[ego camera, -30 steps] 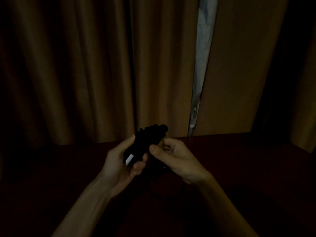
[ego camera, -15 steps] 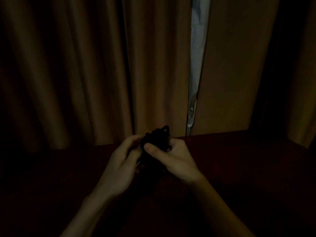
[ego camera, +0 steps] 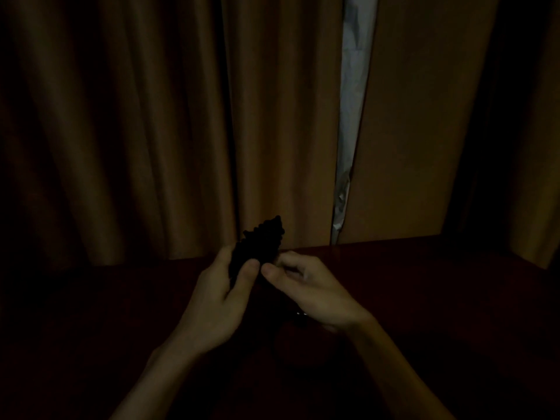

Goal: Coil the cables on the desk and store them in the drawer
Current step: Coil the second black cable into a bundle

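Observation:
The scene is very dark. A bundle of coiled black cable (ego camera: pixel 263 240) sticks up above my hands over the dark red desk (ego camera: pixel 424 298). My left hand (ego camera: pixel 216 301) grips the bundle from the left, thumb across its lower part. My right hand (ego camera: pixel 312 291) sits just right of it with curled fingers, pinching a strand by the bundle. A loose stretch of black cable (ego camera: pixel 300 321) shows faintly below my right palm. No drawer is in view.
Brown curtains (ego camera: pixel 151 131) hang right behind the desk's far edge, with a narrow pale gap (ego camera: pixel 351 116) between them. The desk surface around my hands is too dark to make out any other objects.
The white tag seen at my left palm is now hidden. My left thumb has closed over the bundle, and my right hand has shifted off its front to its right side.

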A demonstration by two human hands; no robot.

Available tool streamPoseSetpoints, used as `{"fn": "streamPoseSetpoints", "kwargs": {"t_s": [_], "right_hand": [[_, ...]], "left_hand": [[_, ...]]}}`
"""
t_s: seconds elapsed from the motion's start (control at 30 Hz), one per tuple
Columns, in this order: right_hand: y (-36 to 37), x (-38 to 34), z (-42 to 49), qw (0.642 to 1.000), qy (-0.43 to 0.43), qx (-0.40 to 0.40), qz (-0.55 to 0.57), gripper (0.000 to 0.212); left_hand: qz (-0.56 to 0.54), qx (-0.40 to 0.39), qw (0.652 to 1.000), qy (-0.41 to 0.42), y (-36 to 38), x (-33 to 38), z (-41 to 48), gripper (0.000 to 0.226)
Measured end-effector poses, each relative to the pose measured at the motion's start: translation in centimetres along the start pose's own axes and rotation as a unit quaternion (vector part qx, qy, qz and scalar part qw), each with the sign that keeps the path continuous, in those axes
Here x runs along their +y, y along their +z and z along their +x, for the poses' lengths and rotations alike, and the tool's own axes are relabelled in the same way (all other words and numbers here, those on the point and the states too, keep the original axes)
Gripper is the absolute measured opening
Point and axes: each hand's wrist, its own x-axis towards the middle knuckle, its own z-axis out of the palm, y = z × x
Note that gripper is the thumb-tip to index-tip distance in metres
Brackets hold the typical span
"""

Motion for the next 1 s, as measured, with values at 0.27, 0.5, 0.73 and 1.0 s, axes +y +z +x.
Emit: {"fn": "streamPoseSetpoints", "kwargs": {"t_s": [0.27,0.5,0.73,1.0], "right_hand": [[-0.7,-0.8,-0.5,0.997,0.049,-0.056,0.030,0.026],[-0.8,-0.4,-0.6,0.992,0.051,-0.060,0.095,0.049],[-0.2,-0.4,-0.9,0.991,0.007,-0.056,0.123,0.028],[-0.3,-0.9,-0.4,0.992,0.036,0.065,0.099,0.044]], "left_hand": [[-0.118,0.009,0.987,-0.106,0.5,-0.3,0.3,0.038],[-0.320,-0.136,0.912,-0.219,0.2,0.4,0.2,0.046],[-0.081,-0.088,0.977,-0.179,0.6,0.4,0.1,0.055],[0.091,-0.099,0.989,0.055,1.2,0.6,-0.6,0.041]]}}
